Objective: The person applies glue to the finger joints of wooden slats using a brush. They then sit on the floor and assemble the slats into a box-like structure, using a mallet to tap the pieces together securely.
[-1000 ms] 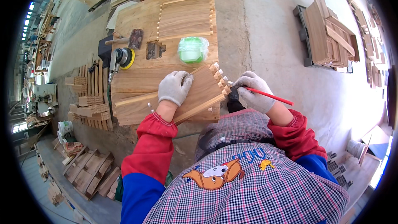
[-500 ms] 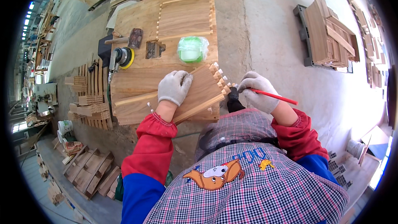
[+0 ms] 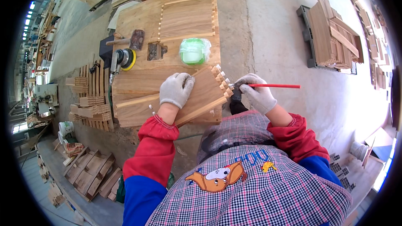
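Observation:
My left hand (image 3: pixel 177 90), in a whitish work glove, has its fingers curled on the left part of a wooden panel (image 3: pixel 204 89). The panel lies slanted near the front of the workbench. Its right end carries a row of notched joint teeth (image 3: pixel 222 80) with white material on several of them. Just right of those teeth, my gloved right hand (image 3: pixel 256 93) pinches a thin tool with a long red handle (image 3: pixel 278 86). The handle points right, away from the panel; the tool's working tip is too small to make out.
On the wooden bench (image 3: pixel 138 73) are a green tub in clear plastic (image 3: pixel 194 51), a sander with a yellow rim (image 3: pixel 125 58), a mallet (image 3: pixel 136 39) and another notched panel (image 3: pixel 187 16). Stacked boards (image 3: pixel 331 37) stand on the floor at right; slatted wood (image 3: pixel 94 96) lies left.
My right hand has shifted slightly left and down, and the red handle has swung from a downward slant to nearly level. My left hand and the panel stay practically where they were.

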A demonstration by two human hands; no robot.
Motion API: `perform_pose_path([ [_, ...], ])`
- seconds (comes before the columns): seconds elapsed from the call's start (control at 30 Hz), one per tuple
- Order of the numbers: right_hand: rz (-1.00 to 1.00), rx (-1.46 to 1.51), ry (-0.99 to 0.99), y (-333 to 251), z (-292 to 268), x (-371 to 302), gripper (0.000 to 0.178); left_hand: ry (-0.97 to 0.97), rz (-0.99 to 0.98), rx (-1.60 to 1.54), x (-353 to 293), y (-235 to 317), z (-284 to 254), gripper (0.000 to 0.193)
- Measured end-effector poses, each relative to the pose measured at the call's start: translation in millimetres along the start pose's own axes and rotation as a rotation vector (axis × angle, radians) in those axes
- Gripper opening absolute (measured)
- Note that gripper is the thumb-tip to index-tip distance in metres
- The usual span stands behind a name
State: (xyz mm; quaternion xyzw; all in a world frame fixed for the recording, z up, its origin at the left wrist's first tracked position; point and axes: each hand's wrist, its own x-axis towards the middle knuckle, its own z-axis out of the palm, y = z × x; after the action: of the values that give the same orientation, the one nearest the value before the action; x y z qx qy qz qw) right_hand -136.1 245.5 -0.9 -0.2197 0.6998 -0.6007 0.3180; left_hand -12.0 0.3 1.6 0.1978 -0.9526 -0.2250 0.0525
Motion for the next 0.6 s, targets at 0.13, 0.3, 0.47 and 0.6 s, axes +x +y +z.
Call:
perform_pose_path([
  [0.13, 0.138, 0.4, 0.091, 4, 5, 7, 0.014, -0.011, -0.013, 0.003, 0, 0, -1, 0.025],
  [0.3, 0.042, 0.159, 0.116, 12, 13, 19, 0.015, -0.005, -0.008, 0.004, 0, 0, -1, 0.025],
  [0.47, 0.145, 0.441, 0.139, 4, 16, 26, 0.015, -0.005, -0.007, 0.004, 0, 0, -1, 0.024],
  [0.6, 0.053, 0.324, 0.135, 5, 17, 37, 0.017, 0.005, -0.001, 0.003, -1, 0, 0, 0.024],
])
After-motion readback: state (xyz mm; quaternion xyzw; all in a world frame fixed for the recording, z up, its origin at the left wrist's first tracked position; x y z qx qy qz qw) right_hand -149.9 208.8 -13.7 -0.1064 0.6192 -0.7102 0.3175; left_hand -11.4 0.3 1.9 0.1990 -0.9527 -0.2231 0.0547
